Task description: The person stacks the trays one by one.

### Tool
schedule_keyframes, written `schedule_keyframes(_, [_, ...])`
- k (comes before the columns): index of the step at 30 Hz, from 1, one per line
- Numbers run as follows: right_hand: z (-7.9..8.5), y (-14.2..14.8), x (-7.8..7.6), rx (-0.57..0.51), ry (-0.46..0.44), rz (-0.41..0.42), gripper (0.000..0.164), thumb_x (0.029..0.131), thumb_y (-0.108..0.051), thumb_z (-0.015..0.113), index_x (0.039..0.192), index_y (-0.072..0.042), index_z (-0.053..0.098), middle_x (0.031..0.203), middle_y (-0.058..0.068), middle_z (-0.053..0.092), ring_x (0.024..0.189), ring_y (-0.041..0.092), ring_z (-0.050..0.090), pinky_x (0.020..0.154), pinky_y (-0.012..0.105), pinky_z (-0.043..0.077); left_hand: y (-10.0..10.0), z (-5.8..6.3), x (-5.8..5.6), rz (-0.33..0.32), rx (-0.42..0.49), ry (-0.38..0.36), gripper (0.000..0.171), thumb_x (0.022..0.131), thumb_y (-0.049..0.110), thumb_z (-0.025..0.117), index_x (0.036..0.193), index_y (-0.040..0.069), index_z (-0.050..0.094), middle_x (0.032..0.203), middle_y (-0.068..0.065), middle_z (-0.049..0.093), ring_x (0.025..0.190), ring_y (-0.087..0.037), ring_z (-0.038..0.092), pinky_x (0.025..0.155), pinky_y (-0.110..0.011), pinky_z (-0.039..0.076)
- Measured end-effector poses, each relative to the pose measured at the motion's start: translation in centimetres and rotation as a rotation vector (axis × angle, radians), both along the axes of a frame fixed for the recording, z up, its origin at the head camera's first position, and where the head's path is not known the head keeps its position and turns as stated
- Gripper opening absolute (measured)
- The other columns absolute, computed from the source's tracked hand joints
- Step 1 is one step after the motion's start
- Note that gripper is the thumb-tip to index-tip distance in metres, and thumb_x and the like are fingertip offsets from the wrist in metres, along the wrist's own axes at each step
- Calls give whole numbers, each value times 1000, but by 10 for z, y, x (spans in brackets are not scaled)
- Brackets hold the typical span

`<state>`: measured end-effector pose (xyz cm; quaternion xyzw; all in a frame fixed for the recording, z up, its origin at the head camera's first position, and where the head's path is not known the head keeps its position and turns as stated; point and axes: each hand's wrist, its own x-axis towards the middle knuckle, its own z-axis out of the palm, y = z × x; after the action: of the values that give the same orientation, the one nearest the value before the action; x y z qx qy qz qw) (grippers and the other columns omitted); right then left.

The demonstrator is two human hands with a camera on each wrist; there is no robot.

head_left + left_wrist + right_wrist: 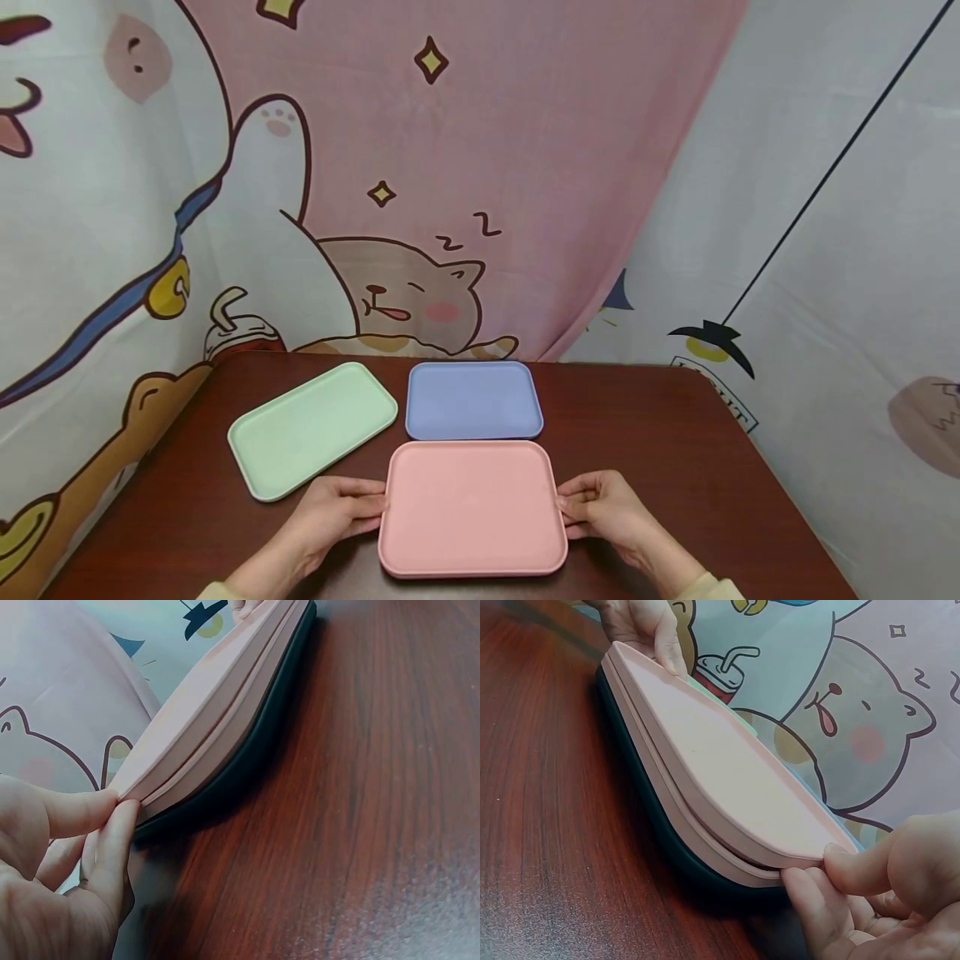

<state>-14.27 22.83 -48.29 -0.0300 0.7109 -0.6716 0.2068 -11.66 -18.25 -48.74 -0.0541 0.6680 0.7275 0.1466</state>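
A pink tray (472, 508) lies at the front of the table, right before me. From the side, in the right wrist view, it is the top layer of a stack: a second pink layer (727, 866) sits beneath it, and a dark green layer (694, 874) is lowest. A thin gap shows between the two pink layers. My left hand (330, 512) pinches the top tray's left side between thumb and fingers. At the opposite side my right hand (603, 510) pinches it too, thumb (847, 870) at the upper rim.
Behind the stack a blue tray (474, 402) lies flat. To its left a light green tray (311, 433) lies at a slant. The dark brown wooden table (630, 417) runs back to a cartoon-printed cloth (585, 125) hanging along its back and sides.
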Motion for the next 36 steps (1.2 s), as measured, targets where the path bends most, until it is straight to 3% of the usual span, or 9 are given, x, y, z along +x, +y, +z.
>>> schedule_keyframes(13, [-1, 0, -1, 2, -2, -5, 19, 98, 5, 69, 111, 18, 63, 89, 13, 72, 78, 21, 74, 67, 36, 66, -1, -3, -1, 5, -8, 4, 37, 92, -5, 76, 123, -22, 65, 103, -17, 75, 93, -20, 73, 83, -35, 64])
schedule_keyframes(19, [4, 4, -5, -10, 2, 3, 24, 98, 1, 70, 113, 19, 64, 90, 14, 73, 79, 20, 73, 70, 36, 66, -9, -1, -5, 38, -57, 14, 41, 94, 0, 77, 126, -21, 63, 107, -19, 75, 96, -22, 74, 83, -36, 65])
schedule_keyframes(23, [9, 10, -12, -10, 18, -8, 27, 99, 0, 70, 115, 21, 63, 93, 15, 73, 80, 21, 72, 74, 37, 66, -15, 4, -13, 64, -72, 22, 42, 96, -1, 74, 129, -23, 60, 108, -20, 75, 97, -25, 74, 84, -36, 64])
schedule_keyframes(27, [14, 14, -20, -9, 31, -10, 31, 100, -1, 68, 119, 23, 61, 98, 17, 73, 84, 22, 73, 78, 38, 66, -18, 9, -25, 51, -56, 51, 43, 98, -2, 71, 132, -24, 57, 112, -23, 74, 99, -26, 75, 87, -38, 64])
schedule_keyframes(36, [24, 15, -46, 40, 43, -30, 41, 102, -6, 69, 127, 25, 57, 109, 25, 72, 95, 30, 75, 84, 41, 65, -10, 24, -54, 89, -89, 44, 39, 98, -2, 71, 132, -21, 60, 115, -27, 72, 98, -26, 75, 92, -43, 62])
